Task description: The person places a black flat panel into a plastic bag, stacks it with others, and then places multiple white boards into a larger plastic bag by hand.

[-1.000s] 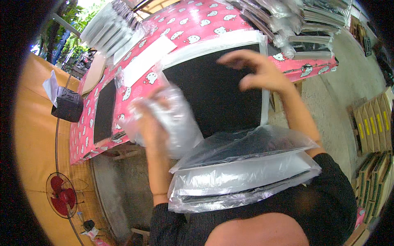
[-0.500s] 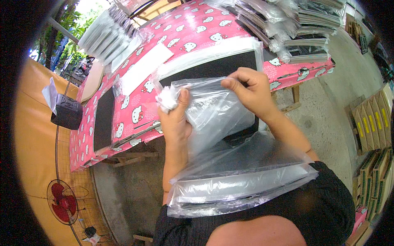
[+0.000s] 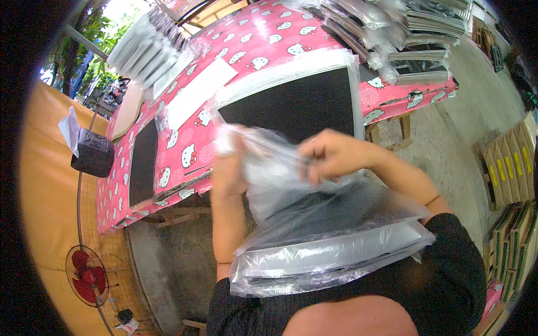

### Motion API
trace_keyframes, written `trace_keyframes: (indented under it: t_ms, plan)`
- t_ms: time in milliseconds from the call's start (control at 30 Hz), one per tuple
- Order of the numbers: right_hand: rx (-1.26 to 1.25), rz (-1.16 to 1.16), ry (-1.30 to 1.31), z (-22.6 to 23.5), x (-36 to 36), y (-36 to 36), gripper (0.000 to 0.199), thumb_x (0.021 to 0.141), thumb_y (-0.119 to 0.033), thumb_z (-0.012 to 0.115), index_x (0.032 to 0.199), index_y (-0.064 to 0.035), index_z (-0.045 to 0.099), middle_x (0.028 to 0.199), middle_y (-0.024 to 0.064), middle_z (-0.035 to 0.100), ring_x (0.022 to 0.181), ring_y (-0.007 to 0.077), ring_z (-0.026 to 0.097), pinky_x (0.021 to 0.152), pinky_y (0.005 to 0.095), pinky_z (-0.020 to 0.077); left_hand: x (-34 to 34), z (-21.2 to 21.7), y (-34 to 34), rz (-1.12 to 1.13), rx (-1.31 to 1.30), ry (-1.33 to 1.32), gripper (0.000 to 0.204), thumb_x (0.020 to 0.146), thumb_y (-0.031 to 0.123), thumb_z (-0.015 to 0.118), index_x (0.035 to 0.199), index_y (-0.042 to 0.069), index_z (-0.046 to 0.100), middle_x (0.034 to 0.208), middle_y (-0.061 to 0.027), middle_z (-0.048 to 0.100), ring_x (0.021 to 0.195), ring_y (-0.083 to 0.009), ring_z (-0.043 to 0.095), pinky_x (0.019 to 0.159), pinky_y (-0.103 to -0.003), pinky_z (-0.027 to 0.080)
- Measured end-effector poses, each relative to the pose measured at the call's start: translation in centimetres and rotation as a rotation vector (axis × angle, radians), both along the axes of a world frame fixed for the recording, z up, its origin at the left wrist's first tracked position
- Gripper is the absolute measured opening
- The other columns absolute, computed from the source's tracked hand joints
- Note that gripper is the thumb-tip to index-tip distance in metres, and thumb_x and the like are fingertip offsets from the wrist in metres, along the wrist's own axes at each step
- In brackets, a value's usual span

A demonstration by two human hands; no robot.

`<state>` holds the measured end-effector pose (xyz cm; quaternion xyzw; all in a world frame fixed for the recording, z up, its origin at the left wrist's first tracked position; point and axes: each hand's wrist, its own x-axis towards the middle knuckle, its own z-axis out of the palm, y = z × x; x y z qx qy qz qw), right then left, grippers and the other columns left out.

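A clear plastic bag (image 3: 330,246) leans against my chest, with a flat white and dark stack inside its near end. At its far end, my left hand (image 3: 228,165) is closed round the bunched plastic. On the right side of the same plastic, my right hand (image 3: 333,157) has its fingers curled in and pressed on the film; motion blurs the fingertips. Just beyond both hands lies a black sheet (image 3: 302,103) on a pile in clear film with white edges.
The table wears a pink cartoon-print cover (image 3: 260,39). Bagged stacks (image 3: 420,61) stand at its back right, more bundles (image 3: 147,50) at the back left. White paper (image 3: 202,92) and a black panel (image 3: 144,162) lie to the left. A red fan (image 3: 88,276) stands lower left.
My right hand has come down toward me and its wrist has turned, pulling the film lower. The bag's top has sunk, baring more of the black sheet. My left hand keeps its grip.
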<state>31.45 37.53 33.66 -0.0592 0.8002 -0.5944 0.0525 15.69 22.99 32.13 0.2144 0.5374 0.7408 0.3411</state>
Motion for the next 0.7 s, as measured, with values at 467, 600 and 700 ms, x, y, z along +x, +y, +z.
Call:
trace_keyframes:
  t_ms: [467, 600, 700]
  plan:
    - [-1.043, 0.070, 0.231, -9.2, 3.0, 5.4, 0.028, 0.067, -0.021, 0.070, 0.084, -0.0021, 0.060, 0.071, 0.0022, 0.058, 0.067, 0.0160, 0.056, 0.065, 0.0303, 0.0440, -5.7, -3.8, -3.7, 0.036, 0.349, -0.176, 0.035, 0.070, 0.029, 0.068, 0.091, 0.005, 0.056, 0.083, -0.0054, 0.057, 0.074, -0.0161, 0.054, 0.065, -0.028, 0.046]
    - [0.033, -0.017, 0.327, -6.9, 2.0, 5.0, 0.006, 0.073, -0.009, 0.061, 0.074, -0.0027, 0.059, 0.073, 0.0059, 0.058, 0.074, 0.0180, 0.057, 0.072, 0.0333, 0.0452, -3.7, -2.4, -2.8, -0.020, -0.096, 0.446, 0.037, 0.071, 0.031, 0.067, 0.095, 0.005, 0.056, 0.085, -0.0069, 0.058, 0.076, -0.0175, 0.055, 0.067, -0.029, 0.046]
    - [-0.971, -0.433, 0.345, -6.0, 3.1, 7.3, 0.027, 0.073, -0.013, 0.062, 0.095, -0.0009, 0.053, 0.080, 0.0076, 0.058, 0.078, 0.0165, 0.057, 0.073, 0.0296, 0.0455, -4.5, -3.8, -2.5, -0.638, -0.535, 0.802, 0.043, 0.072, 0.035, 0.065, 0.098, 0.002, 0.055, 0.087, -0.0101, 0.059, 0.080, -0.0202, 0.057, 0.069, -0.033, 0.047]
